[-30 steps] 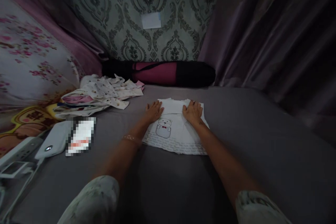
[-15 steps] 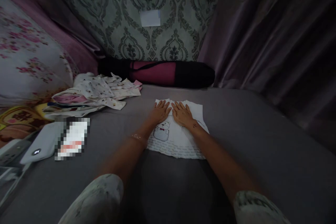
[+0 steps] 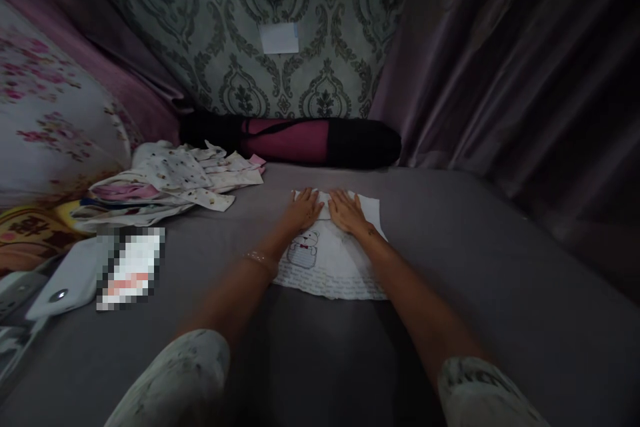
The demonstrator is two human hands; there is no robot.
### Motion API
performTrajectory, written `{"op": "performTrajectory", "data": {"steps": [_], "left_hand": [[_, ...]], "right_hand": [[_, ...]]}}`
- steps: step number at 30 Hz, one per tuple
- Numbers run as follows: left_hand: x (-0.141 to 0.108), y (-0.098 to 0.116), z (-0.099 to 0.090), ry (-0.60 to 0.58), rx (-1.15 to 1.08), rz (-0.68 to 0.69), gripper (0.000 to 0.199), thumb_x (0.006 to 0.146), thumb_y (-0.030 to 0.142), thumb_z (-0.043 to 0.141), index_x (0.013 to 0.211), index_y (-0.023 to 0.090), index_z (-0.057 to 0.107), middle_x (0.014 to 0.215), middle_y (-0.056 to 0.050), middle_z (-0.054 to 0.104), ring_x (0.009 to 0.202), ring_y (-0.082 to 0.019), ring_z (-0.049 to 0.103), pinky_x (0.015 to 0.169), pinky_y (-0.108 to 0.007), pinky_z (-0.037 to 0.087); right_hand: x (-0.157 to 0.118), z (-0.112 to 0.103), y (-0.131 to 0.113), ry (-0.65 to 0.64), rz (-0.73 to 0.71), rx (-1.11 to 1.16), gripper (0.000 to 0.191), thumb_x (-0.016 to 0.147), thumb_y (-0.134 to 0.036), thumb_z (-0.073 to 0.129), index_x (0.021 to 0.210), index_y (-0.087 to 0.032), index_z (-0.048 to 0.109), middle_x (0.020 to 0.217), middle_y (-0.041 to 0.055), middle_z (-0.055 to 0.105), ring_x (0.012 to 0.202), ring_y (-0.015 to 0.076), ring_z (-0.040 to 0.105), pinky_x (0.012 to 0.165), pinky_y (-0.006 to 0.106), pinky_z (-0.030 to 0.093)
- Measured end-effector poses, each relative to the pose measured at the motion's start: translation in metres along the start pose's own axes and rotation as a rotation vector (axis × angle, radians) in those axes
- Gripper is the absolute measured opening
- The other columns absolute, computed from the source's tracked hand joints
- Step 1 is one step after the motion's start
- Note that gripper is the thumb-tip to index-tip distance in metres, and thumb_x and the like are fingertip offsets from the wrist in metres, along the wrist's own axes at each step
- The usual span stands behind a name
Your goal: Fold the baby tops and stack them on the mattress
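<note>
A white cloth garment (image 3: 345, 270) with a bear drawing and rows of print lies spread on the grey sheet (image 3: 480, 260). Flat on its upper left part rests my left hand (image 3: 304, 209), fingers stretched out and pointing away from me. My right hand (image 3: 346, 212) lies beside it on the upper middle of the cloth, also with its fingers extended. A small gap separates the two hands. Neither one grips the fabric.
At the left is a pile of light printed clothes (image 3: 170, 177), with a white device (image 3: 70, 277) and a blurred-out item (image 3: 133, 267) nearer. A black and pink roll (image 3: 295, 140) lies along the wall. Curtains (image 3: 465, 67) hang at the right.
Both hands have slid slightly towards the far edge of the cloth, still flat on it. The whole view has shifted a little, so the surroundings appear farther left.
</note>
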State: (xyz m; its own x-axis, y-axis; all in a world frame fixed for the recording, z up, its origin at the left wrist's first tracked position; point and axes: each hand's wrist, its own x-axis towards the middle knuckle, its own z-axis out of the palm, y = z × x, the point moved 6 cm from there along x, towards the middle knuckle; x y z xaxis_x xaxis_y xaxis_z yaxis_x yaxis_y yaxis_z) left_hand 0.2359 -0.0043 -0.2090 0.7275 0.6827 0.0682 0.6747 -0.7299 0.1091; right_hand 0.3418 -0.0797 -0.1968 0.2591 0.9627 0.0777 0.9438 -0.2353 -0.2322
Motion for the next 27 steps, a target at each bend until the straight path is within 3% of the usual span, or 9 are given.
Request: {"op": "performTrajectory", "data": {"steps": [4, 10, 19, 23, 27], "left_hand": [[0.004, 0.008, 0.001, 0.091, -0.011, -0.013, 0.065, 0.101, 0.050, 0.012, 0.152, 0.015, 0.032, 0.158, -0.013, 0.032, 0.147, -0.025, 0.026, 0.120, -0.048, 0.018], [0.006, 0.005, 0.017, -0.007, -0.044, -0.023, 0.068, 0.099, 0.056, 0.014, 0.153, 0.019, 0.032, 0.159, -0.011, 0.029, 0.148, -0.029, 0.024, 0.120, -0.051, 0.015], [0.004, 0.003, 0.012, -0.063, -0.094, -0.037, 0.072, 0.098, 0.058, 0.012, 0.155, 0.015, 0.025, 0.161, -0.013, 0.024, 0.149, -0.028, 0.019, 0.120, -0.051, 0.013], [-0.006, -0.007, 0.003, -0.015, -0.045, -0.026, 0.071, 0.099, 0.055, 0.013, 0.153, 0.010, 0.028, 0.159, -0.016, 0.027, 0.148, -0.028, 0.022, 0.120, -0.051, 0.013], [-0.016, -0.027, 0.007, -0.013, -0.014, -0.026, 0.070, 0.100, 0.054, 0.015, 0.152, 0.009, 0.030, 0.159, -0.017, 0.028, 0.148, -0.029, 0.021, 0.120, -0.050, 0.015]], "right_hand": [[0.002, -0.003, 0.017, 0.099, 0.100, -0.057, 0.057, 0.102, -0.037, 0.019, 0.151, -0.013, 0.035, 0.158, 0.0114, 0.032, 0.147, 0.0283, 0.023, 0.118, 0.053, 0.013], [-0.001, 0.012, 0.025, 0.081, 0.104, -0.074, 0.055, 0.100, -0.036, 0.025, 0.148, -0.015, 0.041, 0.156, 0.0117, 0.036, 0.145, 0.0300, 0.026, 0.117, 0.052, 0.018], [0.001, 0.010, 0.028, -0.021, 0.120, 0.016, 0.058, 0.100, -0.040, 0.022, 0.153, -0.017, 0.032, 0.160, 0.0109, 0.027, 0.148, 0.0275, 0.018, 0.118, 0.053, 0.013], [-0.004, -0.001, 0.042, -0.029, 0.102, 0.051, 0.059, 0.102, -0.041, 0.017, 0.155, -0.019, 0.024, 0.162, 0.0113, 0.022, 0.149, 0.0251, 0.017, 0.119, 0.052, 0.013], [-0.017, -0.005, 0.058, 0.022, 0.085, -0.034, 0.058, 0.101, -0.041, 0.022, 0.153, -0.016, 0.031, 0.160, 0.0145, 0.026, 0.148, 0.0289, 0.019, 0.118, 0.054, 0.014]]}}
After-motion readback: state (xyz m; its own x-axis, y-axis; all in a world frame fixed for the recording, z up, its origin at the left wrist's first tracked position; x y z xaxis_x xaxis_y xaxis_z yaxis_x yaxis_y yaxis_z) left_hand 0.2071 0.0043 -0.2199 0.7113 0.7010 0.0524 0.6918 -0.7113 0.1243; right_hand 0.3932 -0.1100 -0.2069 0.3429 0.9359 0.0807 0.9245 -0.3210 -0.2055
